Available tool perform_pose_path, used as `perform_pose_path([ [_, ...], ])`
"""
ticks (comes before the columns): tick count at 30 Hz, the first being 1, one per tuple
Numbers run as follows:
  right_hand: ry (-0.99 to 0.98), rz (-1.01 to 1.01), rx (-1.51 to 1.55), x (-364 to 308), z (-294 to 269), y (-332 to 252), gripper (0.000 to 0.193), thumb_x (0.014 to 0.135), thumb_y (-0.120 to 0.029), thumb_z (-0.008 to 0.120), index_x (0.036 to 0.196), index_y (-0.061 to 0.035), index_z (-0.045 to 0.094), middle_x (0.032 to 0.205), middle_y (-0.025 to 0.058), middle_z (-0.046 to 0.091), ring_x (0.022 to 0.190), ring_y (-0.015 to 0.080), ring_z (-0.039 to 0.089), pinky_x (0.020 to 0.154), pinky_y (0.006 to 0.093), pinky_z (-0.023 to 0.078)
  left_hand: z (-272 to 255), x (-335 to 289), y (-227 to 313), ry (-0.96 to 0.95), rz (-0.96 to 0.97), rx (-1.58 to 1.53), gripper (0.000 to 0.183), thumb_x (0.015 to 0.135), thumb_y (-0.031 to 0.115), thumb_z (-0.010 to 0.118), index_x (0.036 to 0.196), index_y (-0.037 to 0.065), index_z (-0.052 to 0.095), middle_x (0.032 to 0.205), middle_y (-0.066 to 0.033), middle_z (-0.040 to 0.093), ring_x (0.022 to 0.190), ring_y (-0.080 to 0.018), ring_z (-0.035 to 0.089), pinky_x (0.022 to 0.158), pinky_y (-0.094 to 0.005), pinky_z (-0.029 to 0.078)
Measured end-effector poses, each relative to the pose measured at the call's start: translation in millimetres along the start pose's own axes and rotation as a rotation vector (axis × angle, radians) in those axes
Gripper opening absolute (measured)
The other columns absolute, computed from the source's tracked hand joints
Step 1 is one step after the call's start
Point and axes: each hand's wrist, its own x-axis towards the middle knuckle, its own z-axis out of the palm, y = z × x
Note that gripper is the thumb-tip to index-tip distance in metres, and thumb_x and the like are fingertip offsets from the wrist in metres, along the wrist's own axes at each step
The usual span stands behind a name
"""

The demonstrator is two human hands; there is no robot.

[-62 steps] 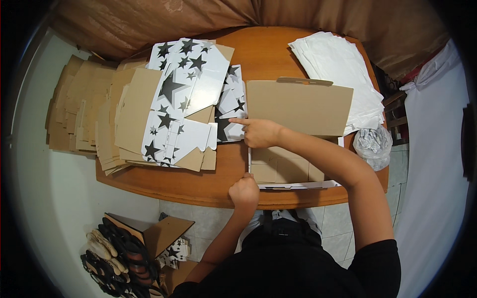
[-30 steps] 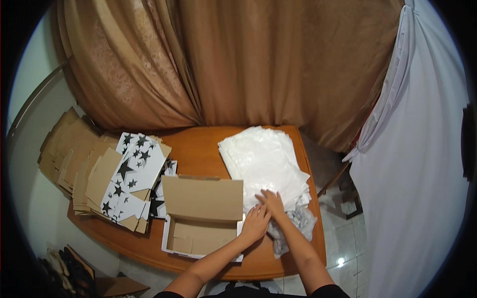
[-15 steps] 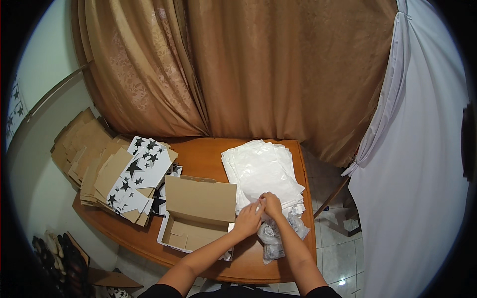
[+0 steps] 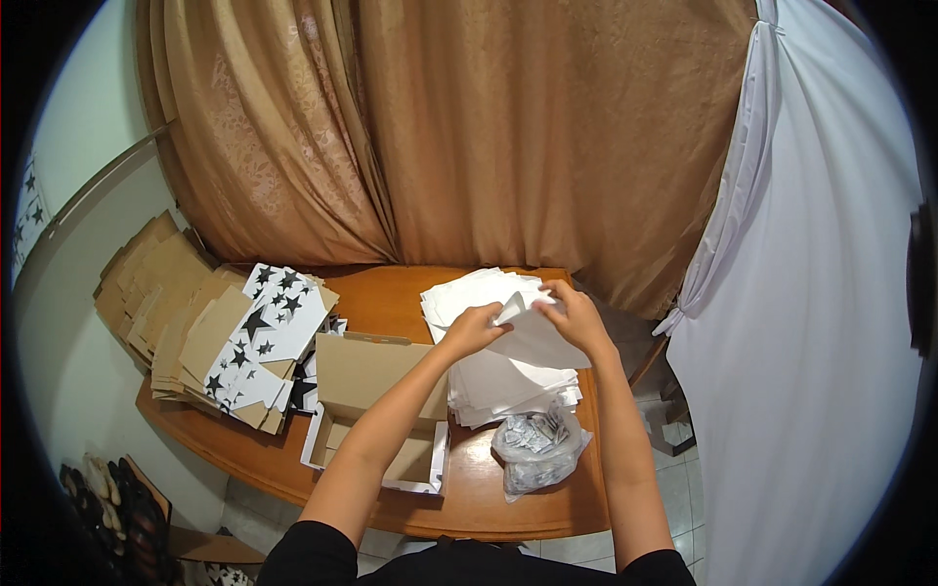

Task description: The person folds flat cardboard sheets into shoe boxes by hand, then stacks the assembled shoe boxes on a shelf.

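Note:
Over a pile of white sheets, my two hands hold one thin white sheet lifted at its far edge. My left hand pinches its left corner, and my right hand grips the right side with thumb and fingers. The sheet's top edge curls between them; whether it is paper or a flat bag I cannot tell. To the left, an open cardboard box stands with its lid raised, partly hidden by my left forearm. Close to my right forearm lies a clear plastic bag of small silvery packets.
Flat brown cardboard pieces are heaped on the left of the wooden table, with star-printed white board on top. Brown curtains hang behind, a white cloth at the right. Shoes show at lower left.
My hands, close together near the pile's front edge before, have moved up and apart. A white sheet is now raised between them, and the bag of packets is uncovered.

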Motion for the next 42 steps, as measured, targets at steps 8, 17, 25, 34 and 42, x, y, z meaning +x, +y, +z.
perform_pose_path([
  [8,0.17,-0.229,-0.179,19,-25,-21,0.02,0.066,-0.001,0.062,0.085,-0.0074,0.063,0.076,0.0088,0.062,0.076,0.0287,0.059,0.073,0.0392,0.044,-31,2,12,0.273,0.274,0.33,0.018,0.077,0.019,0.065,0.088,0.007,0.057,0.081,-0.0129,0.062,0.075,-0.0333,0.06,0.063,-0.0419,0.047],
  [17,0.211,-0.365,-0.261,-1,-48,-30,0.023,0.063,0.005,0.062,0.082,-0.0065,0.061,0.077,0.0082,0.063,0.08,0.0276,0.06,0.082,0.0393,0.045,-137,-54,-49,0.551,0.462,0.719,0.012,0.07,0.005,0.062,0.08,0.01,0.061,0.079,-0.0031,0.063,0.074,-0.0222,0.06,0.063,-0.0345,0.046],
  [25,0.009,-0.548,-0.377,-73,33,-63,0.027,0.079,-0.004,0.052,0.102,-0.0104,0.064,0.098,0.0054,0.067,0.096,0.0192,0.063,0.088,0.0395,0.047,-175,-221,-69,0.318,0.528,1.042,0.018,0.074,0.011,0.06,0.091,0.009,0.063,0.088,0.0002,0.063,0.077,-0.0133,0.059,0.065,-0.0291,0.043],
  [34,-0.438,-0.57,-0.417,-178,121,-92,0.041,0.081,-0.014,0.052,0.122,-0.0174,0.053,0.118,0.0016,0.058,0.112,0.0191,0.054,0.099,0.0405,0.039,-187,-365,-110,0.048,0.39,0.921,0.026,0.073,0.012,0.058,0.098,0.009,0.063,0.097,-0.0006,0.064,0.088,-0.0143,0.058,0.075,-0.0291,0.044],
  [42,-0.537,-0.442,-0.453,-211,135,-125,0.045,0.077,-0.013,0.056,0.122,-0.0178,0.053,0.116,0.0019,0.058,0.118,0.0229,0.048,0.102,0.0416,0.035,-194,-403,-136,-0.126,0.396,0.76,0.025,0.071,0.012,0.058,0.096,0.012,0.061,0.091,0.0018,0.061,0.087,-0.014,0.057,0.076,-0.0292,0.043],
])
